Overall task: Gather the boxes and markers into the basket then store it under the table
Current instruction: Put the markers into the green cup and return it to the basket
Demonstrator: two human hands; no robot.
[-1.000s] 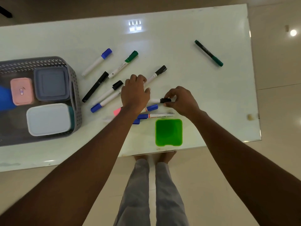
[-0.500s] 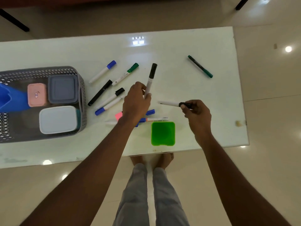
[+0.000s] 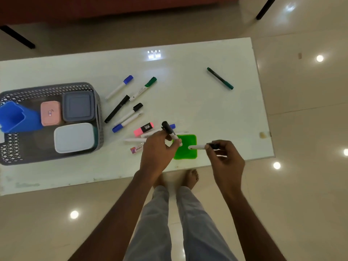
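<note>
The left hand [image 3: 158,147] is pinching a black-capped white marker [image 3: 170,132] and the right hand [image 3: 225,157] is gripping a second marker [image 3: 199,147], both above the square green box [image 3: 185,154]. Other slim plastic markers are lying on the glossy white tabletop [image 3: 188,102] beside the perforated grey basket [image 3: 24,155] holding smooth lidded boxes.

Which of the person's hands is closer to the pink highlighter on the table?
Left. The left hand sits just beside the pink highlighter, holding a black-capped marker. The right hand is farther off, past the green box.
</note>
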